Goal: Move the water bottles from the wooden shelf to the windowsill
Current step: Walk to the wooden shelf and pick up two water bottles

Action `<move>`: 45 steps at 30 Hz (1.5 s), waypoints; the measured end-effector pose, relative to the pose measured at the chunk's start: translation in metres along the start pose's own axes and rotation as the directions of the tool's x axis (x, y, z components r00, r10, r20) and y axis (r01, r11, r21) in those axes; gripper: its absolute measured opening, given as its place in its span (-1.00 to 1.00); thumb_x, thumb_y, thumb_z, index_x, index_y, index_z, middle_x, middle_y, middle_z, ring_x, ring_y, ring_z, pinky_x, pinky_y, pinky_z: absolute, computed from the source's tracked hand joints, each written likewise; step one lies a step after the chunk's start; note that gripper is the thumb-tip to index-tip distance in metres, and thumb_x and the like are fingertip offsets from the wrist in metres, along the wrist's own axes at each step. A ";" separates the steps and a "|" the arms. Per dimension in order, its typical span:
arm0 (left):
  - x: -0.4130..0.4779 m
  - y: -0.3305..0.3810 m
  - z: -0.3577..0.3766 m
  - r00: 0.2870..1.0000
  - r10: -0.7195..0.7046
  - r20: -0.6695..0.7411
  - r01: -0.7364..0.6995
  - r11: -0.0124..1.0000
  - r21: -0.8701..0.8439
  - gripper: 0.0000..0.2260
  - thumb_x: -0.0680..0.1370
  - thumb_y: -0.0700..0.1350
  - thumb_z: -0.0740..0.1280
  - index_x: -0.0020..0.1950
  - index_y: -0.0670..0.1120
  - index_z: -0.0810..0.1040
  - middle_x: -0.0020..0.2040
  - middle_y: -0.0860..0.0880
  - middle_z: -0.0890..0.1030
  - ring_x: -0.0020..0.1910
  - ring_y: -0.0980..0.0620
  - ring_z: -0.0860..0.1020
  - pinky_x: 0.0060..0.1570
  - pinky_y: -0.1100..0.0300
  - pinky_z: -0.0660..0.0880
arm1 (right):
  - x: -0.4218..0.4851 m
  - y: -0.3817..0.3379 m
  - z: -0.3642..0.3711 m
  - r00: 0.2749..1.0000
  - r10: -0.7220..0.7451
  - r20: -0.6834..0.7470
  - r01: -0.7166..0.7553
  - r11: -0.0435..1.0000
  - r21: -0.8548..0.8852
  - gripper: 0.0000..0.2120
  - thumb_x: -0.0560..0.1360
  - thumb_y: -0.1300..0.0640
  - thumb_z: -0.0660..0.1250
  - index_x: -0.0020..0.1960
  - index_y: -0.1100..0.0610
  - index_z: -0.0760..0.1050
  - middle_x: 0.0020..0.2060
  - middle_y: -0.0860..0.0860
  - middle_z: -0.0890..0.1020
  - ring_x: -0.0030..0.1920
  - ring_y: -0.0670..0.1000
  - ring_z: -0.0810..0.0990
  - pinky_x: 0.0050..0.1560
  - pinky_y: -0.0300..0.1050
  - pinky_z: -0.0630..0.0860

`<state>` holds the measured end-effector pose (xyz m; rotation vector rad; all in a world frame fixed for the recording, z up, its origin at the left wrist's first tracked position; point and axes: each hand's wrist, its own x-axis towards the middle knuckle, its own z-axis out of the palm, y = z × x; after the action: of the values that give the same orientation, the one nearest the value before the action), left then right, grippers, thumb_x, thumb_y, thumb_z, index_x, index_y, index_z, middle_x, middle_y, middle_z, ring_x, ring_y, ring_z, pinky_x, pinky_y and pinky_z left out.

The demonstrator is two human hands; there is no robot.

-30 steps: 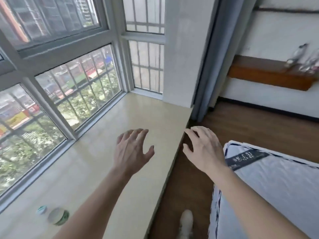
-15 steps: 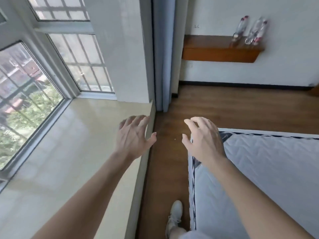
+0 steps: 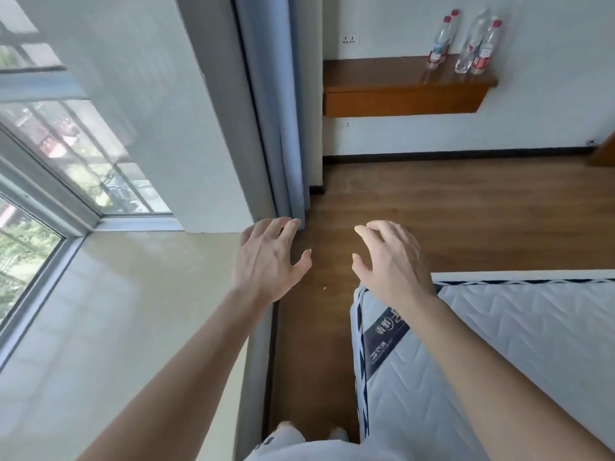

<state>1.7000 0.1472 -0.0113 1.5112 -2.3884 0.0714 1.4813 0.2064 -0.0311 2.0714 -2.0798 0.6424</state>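
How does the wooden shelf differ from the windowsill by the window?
The wooden shelf is dark brown and juts from the far wall; the windowsill is pale, glossy and runs under the window. The shelf carries the water bottles; none show on the windowsill's visible part. Both are flat ledges.

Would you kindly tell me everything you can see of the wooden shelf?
The shelf is a thick, glossy brown wooden slab mounted on the white wall above the floor, level, its right end cut at a slant. Clear water bottles stand upright at its right end; the rest of its top is bare.
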 end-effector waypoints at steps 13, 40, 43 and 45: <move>0.181 -0.033 0.074 0.994 0.105 0.033 -0.104 0.994 -0.023 -0.52 0.50 0.21 0.22 0.33 -0.01 0.49 0.26 0.02 0.57 0.21 -0.08 0.53 0.20 -0.03 0.45 | 0.147 0.058 0.070 0.991 0.124 0.054 -0.119 0.989 -0.088 -0.60 0.49 -0.01 0.36 0.29 0.08 0.53 0.20 0.06 0.59 0.21 0.11 0.55 0.23 0.03 0.47; 0.548 -0.022 0.187 0.918 0.387 0.085 -0.374 0.917 -0.142 -0.51 0.53 0.23 0.15 0.37 0.02 0.47 0.30 0.02 0.56 0.29 -0.04 0.50 0.29 -0.04 0.42 | 0.418 0.198 0.153 0.887 0.461 0.011 -0.447 0.866 -0.226 -0.60 0.49 -0.04 0.38 0.29 0.07 0.56 0.21 0.09 0.61 0.21 0.12 0.58 0.28 0.04 0.49; 0.592 0.004 0.206 0.909 0.407 0.095 -0.393 0.909 -0.137 -0.52 0.53 0.25 0.18 0.39 0.07 0.44 0.34 0.05 0.53 0.33 0.00 0.47 0.35 0.01 0.36 | 0.447 0.235 0.159 0.873 0.487 -0.002 -0.475 0.851 -0.223 -0.59 0.51 -0.05 0.36 0.32 0.05 0.54 0.23 0.08 0.60 0.25 0.09 0.57 0.31 0.02 0.47; 0.629 0.027 0.219 0.907 0.408 0.106 -0.392 0.909 -0.143 -0.51 0.54 0.27 0.21 0.42 0.10 0.40 0.39 0.06 0.49 0.38 0.02 0.43 0.38 0.01 0.32 | 0.469 0.267 0.160 0.862 0.506 -0.029 -0.501 0.842 -0.199 -0.59 0.51 -0.05 0.38 0.32 0.05 0.53 0.24 0.08 0.61 0.28 0.09 0.56 0.31 0.03 0.47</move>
<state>1.3769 -0.4353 -0.0350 0.9790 -2.7235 -0.0833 1.2306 -0.2971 -0.0469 1.4285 -2.6035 0.4358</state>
